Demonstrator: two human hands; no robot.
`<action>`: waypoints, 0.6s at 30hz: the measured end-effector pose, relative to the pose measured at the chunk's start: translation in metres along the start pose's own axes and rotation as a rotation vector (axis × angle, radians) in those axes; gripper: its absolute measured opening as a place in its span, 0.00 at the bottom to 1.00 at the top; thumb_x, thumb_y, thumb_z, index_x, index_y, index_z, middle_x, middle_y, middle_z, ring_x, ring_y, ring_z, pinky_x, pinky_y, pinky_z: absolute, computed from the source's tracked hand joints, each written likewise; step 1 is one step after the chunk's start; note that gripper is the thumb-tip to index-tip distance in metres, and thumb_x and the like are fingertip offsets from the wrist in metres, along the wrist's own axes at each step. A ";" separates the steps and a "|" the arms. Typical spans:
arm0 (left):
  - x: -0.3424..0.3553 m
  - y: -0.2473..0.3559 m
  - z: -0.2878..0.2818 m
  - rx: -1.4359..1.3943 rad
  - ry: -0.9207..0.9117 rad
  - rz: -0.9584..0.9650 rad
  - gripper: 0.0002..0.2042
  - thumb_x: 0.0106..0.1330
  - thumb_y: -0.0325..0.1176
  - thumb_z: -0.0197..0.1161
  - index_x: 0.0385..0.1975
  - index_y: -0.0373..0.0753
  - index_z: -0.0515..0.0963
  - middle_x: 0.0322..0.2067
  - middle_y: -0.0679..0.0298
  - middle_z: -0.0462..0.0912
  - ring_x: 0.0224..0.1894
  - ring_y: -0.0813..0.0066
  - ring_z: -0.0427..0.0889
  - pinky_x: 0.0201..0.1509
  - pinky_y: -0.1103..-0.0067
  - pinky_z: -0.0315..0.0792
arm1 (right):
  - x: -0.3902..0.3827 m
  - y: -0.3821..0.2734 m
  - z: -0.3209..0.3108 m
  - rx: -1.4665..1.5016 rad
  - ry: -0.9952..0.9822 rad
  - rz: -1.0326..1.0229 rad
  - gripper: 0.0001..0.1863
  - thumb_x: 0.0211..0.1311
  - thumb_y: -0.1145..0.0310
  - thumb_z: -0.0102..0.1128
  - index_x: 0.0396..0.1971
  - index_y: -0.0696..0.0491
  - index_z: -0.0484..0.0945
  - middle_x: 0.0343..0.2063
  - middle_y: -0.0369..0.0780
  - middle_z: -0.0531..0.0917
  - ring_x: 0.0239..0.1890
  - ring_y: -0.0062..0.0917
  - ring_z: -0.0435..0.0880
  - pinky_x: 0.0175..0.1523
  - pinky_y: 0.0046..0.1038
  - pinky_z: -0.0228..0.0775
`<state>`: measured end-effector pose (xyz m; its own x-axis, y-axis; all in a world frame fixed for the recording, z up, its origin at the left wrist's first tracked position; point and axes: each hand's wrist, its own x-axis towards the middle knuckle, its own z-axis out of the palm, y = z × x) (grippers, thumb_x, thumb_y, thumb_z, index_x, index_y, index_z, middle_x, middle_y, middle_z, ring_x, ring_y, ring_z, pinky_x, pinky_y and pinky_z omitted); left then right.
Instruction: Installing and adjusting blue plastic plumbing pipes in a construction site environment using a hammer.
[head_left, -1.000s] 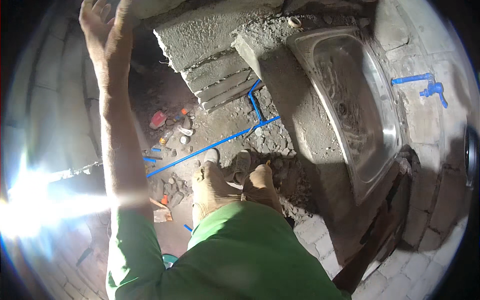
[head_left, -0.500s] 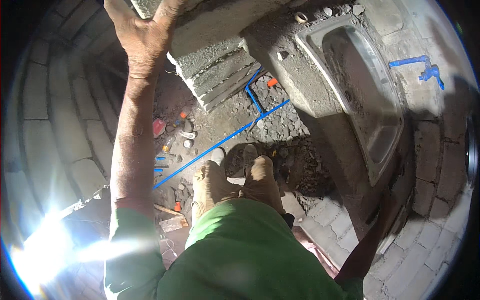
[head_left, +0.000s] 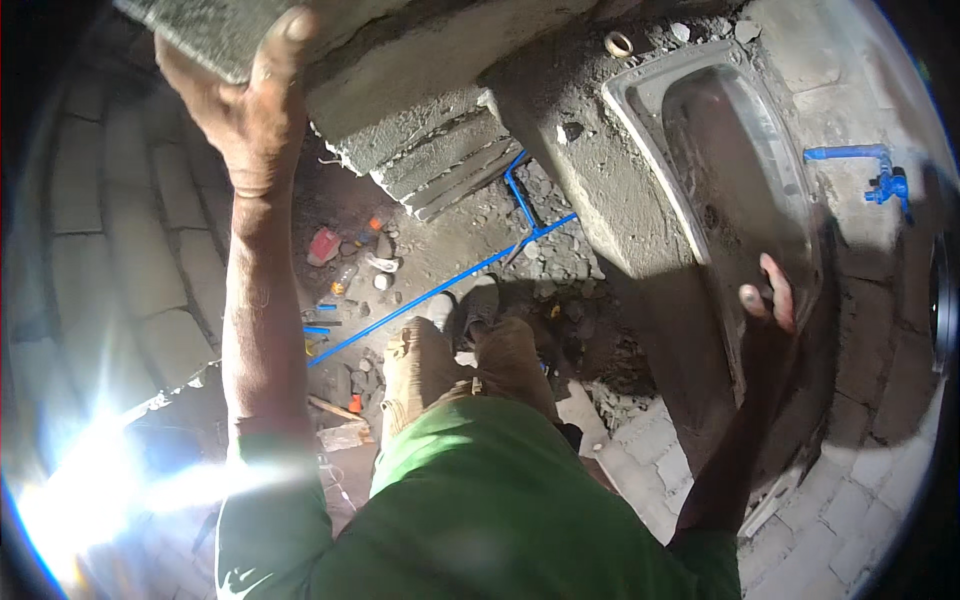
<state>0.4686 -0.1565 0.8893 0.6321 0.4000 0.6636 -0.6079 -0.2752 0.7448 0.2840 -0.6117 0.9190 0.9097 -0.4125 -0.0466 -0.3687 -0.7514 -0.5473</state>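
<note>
At the upper left, my left hand (head_left: 240, 120) is closed round the corner of a rough grey concrete slab (head_left: 205, 35), thumb on one side and fingers on the other. The rest of that slab runs out of the picture. Over the near part of a dusty metal sink (head_left: 650, 130), my right hand (head_left: 772, 320) is in shadow with its fingers apart and nothing in them. I cannot tell whether it touches the sink. The sink is set in a concrete counter (head_left: 610, 215).
Stepped concrete layers (head_left: 440, 160) jut out beside the counter. A blue pipe (head_left: 420, 300) crosses the rubble floor near my feet. On the right wall is a blue tap (head_left: 885, 185). A ring-shaped object (head_left: 618, 43) lies beyond the sink. Block walls (head_left: 130, 250) curve up at the left.
My left hand has shifted left and closer with the slab corner in its grasp. My right hand has risen from the counter's near side to above the sink, its fingers now spread.
</note>
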 end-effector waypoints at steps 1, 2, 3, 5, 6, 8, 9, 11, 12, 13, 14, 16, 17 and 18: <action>0.001 0.002 -0.004 0.025 -0.015 -0.008 0.46 0.57 0.43 0.73 0.69 0.41 0.46 0.57 0.54 0.66 0.58 0.63 0.68 0.65 0.65 0.61 | 0.003 -0.006 0.011 0.012 -0.020 -0.090 0.39 0.56 0.41 0.60 0.62 0.53 0.70 0.60 0.47 0.72 0.65 0.34 0.66 0.68 0.35 0.52; 0.001 0.005 -0.004 0.015 0.009 -0.021 0.47 0.56 0.44 0.73 0.69 0.42 0.46 0.58 0.55 0.66 0.58 0.63 0.67 0.65 0.65 0.60 | 0.001 -0.012 0.017 0.037 -0.049 -0.119 0.38 0.57 0.44 0.61 0.63 0.52 0.68 0.61 0.46 0.70 0.65 0.35 0.66 0.69 0.35 0.52; 0.002 0.006 -0.004 0.004 0.034 -0.037 0.48 0.56 0.45 0.73 0.69 0.42 0.46 0.58 0.55 0.65 0.59 0.62 0.67 0.65 0.64 0.60 | -0.001 -0.015 0.023 0.057 -0.058 -0.146 0.38 0.58 0.46 0.62 0.64 0.52 0.67 0.63 0.47 0.69 0.66 0.36 0.65 0.69 0.35 0.52; 0.004 0.011 0.002 0.006 0.061 0.005 0.44 0.55 0.47 0.73 0.66 0.39 0.53 0.56 0.57 0.67 0.57 0.64 0.68 0.65 0.65 0.60 | 0.002 -0.011 0.037 0.097 -0.057 -0.154 0.36 0.59 0.49 0.63 0.62 0.54 0.68 0.62 0.45 0.71 0.66 0.34 0.65 0.69 0.35 0.53; 0.007 0.008 0.003 0.041 0.074 0.047 0.42 0.56 0.47 0.72 0.64 0.37 0.56 0.54 0.58 0.69 0.56 0.64 0.68 0.65 0.66 0.60 | 0.004 0.002 0.044 0.096 -0.062 -0.147 0.36 0.59 0.49 0.63 0.62 0.54 0.68 0.62 0.45 0.71 0.66 0.34 0.65 0.69 0.35 0.53; 0.010 0.005 0.006 0.074 0.084 0.090 0.39 0.56 0.48 0.72 0.63 0.36 0.59 0.53 0.58 0.70 0.56 0.65 0.68 0.64 0.66 0.60 | 0.010 0.025 0.054 -0.166 -0.011 -0.336 0.35 0.59 0.54 0.64 0.62 0.55 0.67 0.61 0.47 0.70 0.66 0.38 0.65 0.68 0.37 0.56; 0.009 0.011 0.008 0.123 0.082 0.120 0.38 0.56 0.49 0.71 0.61 0.35 0.61 0.52 0.58 0.71 0.55 0.65 0.69 0.64 0.67 0.60 | 0.009 0.021 0.056 -0.161 -0.010 -0.334 0.35 0.59 0.54 0.64 0.62 0.55 0.67 0.61 0.47 0.70 0.66 0.38 0.65 0.68 0.37 0.56; 0.007 0.009 0.013 0.145 0.071 0.140 0.37 0.56 0.50 0.71 0.60 0.34 0.63 0.51 0.59 0.71 0.54 0.66 0.69 0.64 0.67 0.61 | -0.001 0.003 0.060 -0.291 0.065 -0.397 0.33 0.60 0.57 0.62 0.62 0.57 0.66 0.60 0.49 0.70 0.65 0.42 0.66 0.67 0.39 0.59; 0.007 0.006 0.015 0.109 0.054 0.183 0.37 0.56 0.50 0.71 0.59 0.34 0.63 0.52 0.59 0.71 0.53 0.66 0.70 0.63 0.67 0.61 | -0.003 -0.001 0.062 -0.300 0.075 -0.386 0.33 0.60 0.57 0.62 0.62 0.57 0.66 0.60 0.49 0.70 0.65 0.42 0.66 0.67 0.39 0.59; 0.008 0.005 0.014 0.073 0.037 0.225 0.37 0.56 0.51 0.71 0.59 0.35 0.64 0.52 0.59 0.71 0.53 0.66 0.70 0.62 0.67 0.62 | -0.005 -0.005 0.064 -0.279 0.086 -0.390 0.32 0.61 0.58 0.61 0.62 0.58 0.66 0.59 0.49 0.70 0.64 0.43 0.67 0.67 0.39 0.59; 0.009 0.004 0.013 0.023 0.017 0.194 0.39 0.55 0.50 0.72 0.60 0.35 0.62 0.52 0.59 0.71 0.53 0.67 0.70 0.62 0.67 0.63 | -0.006 -0.009 0.067 -0.258 0.098 -0.396 0.31 0.61 0.59 0.60 0.61 0.59 0.66 0.59 0.50 0.70 0.63 0.44 0.67 0.66 0.39 0.59; 0.006 0.002 0.010 -0.005 0.039 0.118 0.40 0.55 0.49 0.73 0.61 0.35 0.60 0.53 0.59 0.71 0.53 0.67 0.70 0.62 0.67 0.63 | -0.008 -0.015 0.070 -0.277 0.124 -0.391 0.29 0.62 0.61 0.59 0.61 0.58 0.67 0.58 0.51 0.70 0.63 0.45 0.67 0.66 0.41 0.59; 0.004 0.001 0.008 -0.016 0.062 0.047 0.42 0.55 0.48 0.74 0.62 0.35 0.57 0.53 0.59 0.71 0.54 0.67 0.70 0.62 0.67 0.64 | -0.008 -0.017 0.072 -0.287 0.141 -0.397 0.28 0.62 0.63 0.58 0.61 0.57 0.68 0.58 0.53 0.70 0.63 0.46 0.67 0.66 0.43 0.59; 0.004 -0.001 0.004 -0.086 0.031 0.028 0.45 0.53 0.44 0.76 0.64 0.37 0.53 0.54 0.58 0.70 0.54 0.67 0.70 0.63 0.68 0.64 | -0.008 -0.016 0.073 -0.296 0.148 -0.390 0.28 0.62 0.63 0.58 0.61 0.57 0.68 0.58 0.53 0.70 0.63 0.46 0.67 0.66 0.43 0.59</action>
<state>0.4737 -0.1585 0.8920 0.5999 0.4208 0.6804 -0.6650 -0.2107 0.7166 0.2963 -0.5584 0.8676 0.9616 -0.1244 0.2446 -0.0644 -0.9688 -0.2394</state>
